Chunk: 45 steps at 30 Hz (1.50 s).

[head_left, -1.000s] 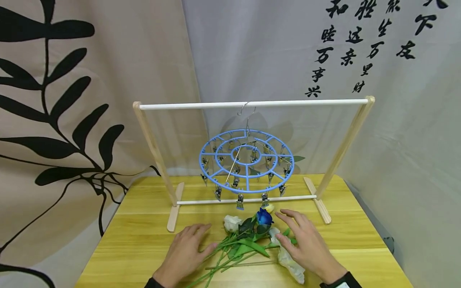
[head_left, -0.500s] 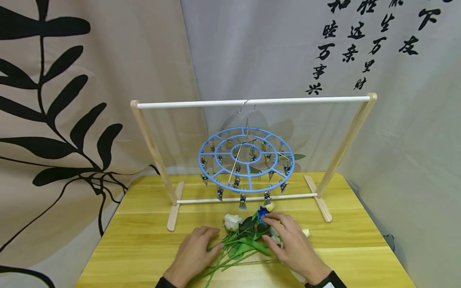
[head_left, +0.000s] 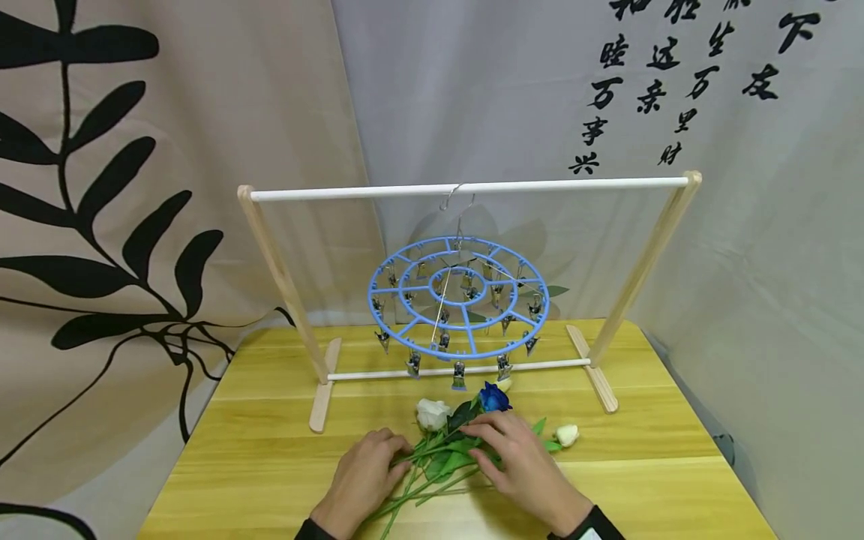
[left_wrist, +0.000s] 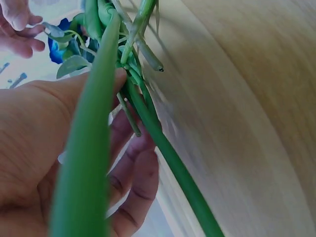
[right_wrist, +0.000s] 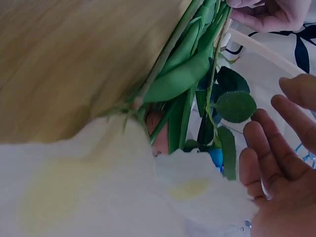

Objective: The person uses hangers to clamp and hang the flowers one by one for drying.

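Artificial flowers lie bunched on the wooden table, with a white rose, a blue rose, a white bud and green stems. My left hand pinches the stems between thumb and fingers on the left side of the bunch. Over the leaves on the right is my right hand, its fingers loosely bent and apart, beside a green leaf. A large white flower fills the near part of the right wrist view; in the head view the right hand hides it.
Behind the flowers stands a wooden frame with a white top bar. A round blue clip hanger hangs from the bar, its metal clips just above the blooms. Printed curtains back the table.
My right hand has moved left across the flowers, uncovering the white bud. My left hand has shifted slightly right and its fingers have drawn together at the stems.
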Each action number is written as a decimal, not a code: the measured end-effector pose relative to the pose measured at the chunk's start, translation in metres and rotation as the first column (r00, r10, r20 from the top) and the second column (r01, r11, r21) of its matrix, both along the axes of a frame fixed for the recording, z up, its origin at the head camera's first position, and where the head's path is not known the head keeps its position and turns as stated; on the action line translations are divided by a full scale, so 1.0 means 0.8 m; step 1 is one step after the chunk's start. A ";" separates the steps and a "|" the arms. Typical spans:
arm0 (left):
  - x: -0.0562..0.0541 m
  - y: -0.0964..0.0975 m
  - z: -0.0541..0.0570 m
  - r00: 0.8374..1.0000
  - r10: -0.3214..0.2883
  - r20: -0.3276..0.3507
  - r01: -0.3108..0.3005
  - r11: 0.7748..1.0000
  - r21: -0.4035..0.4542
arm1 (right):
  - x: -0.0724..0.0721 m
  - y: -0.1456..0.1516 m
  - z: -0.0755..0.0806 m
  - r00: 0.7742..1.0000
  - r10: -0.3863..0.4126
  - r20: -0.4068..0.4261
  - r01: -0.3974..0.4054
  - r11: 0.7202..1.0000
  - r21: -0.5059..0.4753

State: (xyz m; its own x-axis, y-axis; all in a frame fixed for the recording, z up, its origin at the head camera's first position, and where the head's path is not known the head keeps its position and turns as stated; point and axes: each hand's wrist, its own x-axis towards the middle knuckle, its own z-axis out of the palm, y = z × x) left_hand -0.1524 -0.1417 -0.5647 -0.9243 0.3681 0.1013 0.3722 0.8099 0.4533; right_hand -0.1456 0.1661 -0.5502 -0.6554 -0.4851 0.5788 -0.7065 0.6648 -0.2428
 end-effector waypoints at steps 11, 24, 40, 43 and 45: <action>0.007 -0.003 0.000 1.000 0.029 -0.004 -0.028 0.997 0.067 | 0.003 -0.012 -0.006 0.998 0.054 0.022 -0.054 0.998 -0.009; 0.014 -0.001 0.013 0.984 0.146 -0.106 -0.126 0.977 0.172 | 0.004 -0.014 0.015 0.999 0.031 -0.016 -0.032 0.998 -0.061; 0.031 0.014 0.056 0.876 0.131 -0.463 -0.039 0.978 0.204 | 0.013 -0.013 0.055 0.991 0.029 -0.133 -0.036 0.998 -0.052; 0.034 0.019 0.067 0.845 0.097 -0.526 0.004 0.982 0.188 | 0.013 -0.021 0.058 0.992 0.023 -0.127 -0.026 0.999 -0.026; 0.037 0.022 0.072 0.830 0.076 -0.553 0.033 0.983 0.183 | 0.012 -0.024 0.057 0.992 0.017 -0.123 -0.018 1.000 -0.009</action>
